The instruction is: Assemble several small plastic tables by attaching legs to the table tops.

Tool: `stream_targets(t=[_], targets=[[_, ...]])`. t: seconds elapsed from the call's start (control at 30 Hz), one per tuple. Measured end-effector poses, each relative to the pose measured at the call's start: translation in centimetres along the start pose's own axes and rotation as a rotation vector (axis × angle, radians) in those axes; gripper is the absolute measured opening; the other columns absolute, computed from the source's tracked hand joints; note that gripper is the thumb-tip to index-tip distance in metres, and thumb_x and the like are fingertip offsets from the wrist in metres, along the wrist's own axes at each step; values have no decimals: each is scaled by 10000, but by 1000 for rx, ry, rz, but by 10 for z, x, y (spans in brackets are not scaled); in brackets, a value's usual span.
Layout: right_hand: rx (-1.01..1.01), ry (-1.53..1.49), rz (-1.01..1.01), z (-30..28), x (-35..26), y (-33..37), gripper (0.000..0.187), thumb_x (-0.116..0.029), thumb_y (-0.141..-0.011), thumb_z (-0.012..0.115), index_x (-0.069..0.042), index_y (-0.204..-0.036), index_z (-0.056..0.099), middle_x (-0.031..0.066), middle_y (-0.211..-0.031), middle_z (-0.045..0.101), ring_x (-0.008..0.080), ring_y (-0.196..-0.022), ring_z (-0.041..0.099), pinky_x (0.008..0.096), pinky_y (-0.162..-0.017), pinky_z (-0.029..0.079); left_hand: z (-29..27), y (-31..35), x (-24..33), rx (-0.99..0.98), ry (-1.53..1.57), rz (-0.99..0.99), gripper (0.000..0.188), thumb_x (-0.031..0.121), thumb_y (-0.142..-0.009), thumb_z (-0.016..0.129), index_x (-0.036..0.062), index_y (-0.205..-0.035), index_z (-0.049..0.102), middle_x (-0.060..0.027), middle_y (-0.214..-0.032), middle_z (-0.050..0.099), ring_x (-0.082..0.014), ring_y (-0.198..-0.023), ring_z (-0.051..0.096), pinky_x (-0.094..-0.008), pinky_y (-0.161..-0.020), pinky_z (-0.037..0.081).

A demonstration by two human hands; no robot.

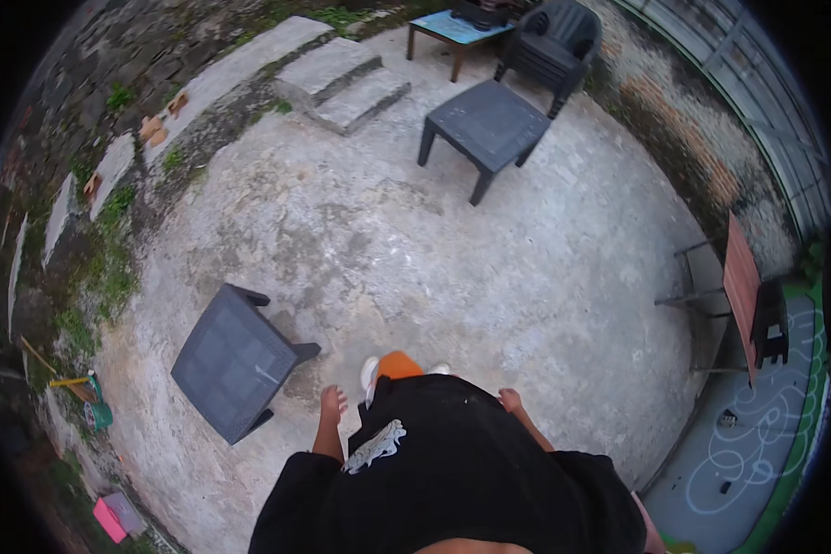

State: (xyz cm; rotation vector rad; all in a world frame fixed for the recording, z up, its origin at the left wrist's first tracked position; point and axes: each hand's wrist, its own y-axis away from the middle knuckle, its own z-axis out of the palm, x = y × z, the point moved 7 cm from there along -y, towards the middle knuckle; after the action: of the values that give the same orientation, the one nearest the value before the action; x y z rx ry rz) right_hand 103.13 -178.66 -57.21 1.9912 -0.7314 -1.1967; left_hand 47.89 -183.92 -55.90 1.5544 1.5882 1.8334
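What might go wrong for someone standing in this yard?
The near dark table stands just to the left of the left hand, so a sideways step might catch its legs. The concrete looks patchy and rough, so footing may be uneven. The far table stands close to the stacked chairs; shifting it could bump them.

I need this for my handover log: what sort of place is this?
Probably an outdoor yard or patio: there is rough, stained concrete ground, green weeds growing along its left edge, and stacked dark chairs at the far side.
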Motion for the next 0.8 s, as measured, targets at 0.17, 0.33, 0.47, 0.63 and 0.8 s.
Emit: stream_targets(t=[0.17,0.33,0.47,0.63,0.8], targets=[[57,-675,179,-72,-27,-1,384,-346,-917,524,-159,-1247,465,103,-1140,602,257,-974,608,439,-790,476,185,20,54,-368,-532,-17,425,428,-859,546,184,-1202,494,-79,-1109,594,-249,-931,592,-463,-747,464],[42,-681,169,-156,-28,-20,473,-412,-929,535,-143,-1301,422,103,-1166,605,254,-995,604,430,-793,489,304,-20,77,-417,-1177,-67,274,328,-873,485,160,-1068,577,-68,-993,633,-218,-747,631,-423,-569,508],[27,-706,119,-247,31,-51,465,-408,-924,542,-145,-1293,435,104,-1182,596,262,-997,603,425,-790,490,478,-19,128,-393,-942,426,277,311,-883,482,102,-1030,588,-86,-851,639,-208,-684,608,-398,-538,489],[226,-806,127,-394,49,-72,425,-410,-932,517,-150,-1264,463,109,-1177,594,265,-988,615,435,-796,483,644,-37,116,-224,-648,249,348,359,-897,468,33,-872,589,-122,-645,595,-236,-483,545,-426,-438,437],[554,-995,288,-531,80,-73,407,-384,-934,499,-135,-1254,472,93,-1129,605,239,-979,599,422,-783,480,888,38,60,-921,-1174,332,385,412,-877,560,109,-1115,558,-69,-861,641,-174,-641,586,-350,-494,475]])
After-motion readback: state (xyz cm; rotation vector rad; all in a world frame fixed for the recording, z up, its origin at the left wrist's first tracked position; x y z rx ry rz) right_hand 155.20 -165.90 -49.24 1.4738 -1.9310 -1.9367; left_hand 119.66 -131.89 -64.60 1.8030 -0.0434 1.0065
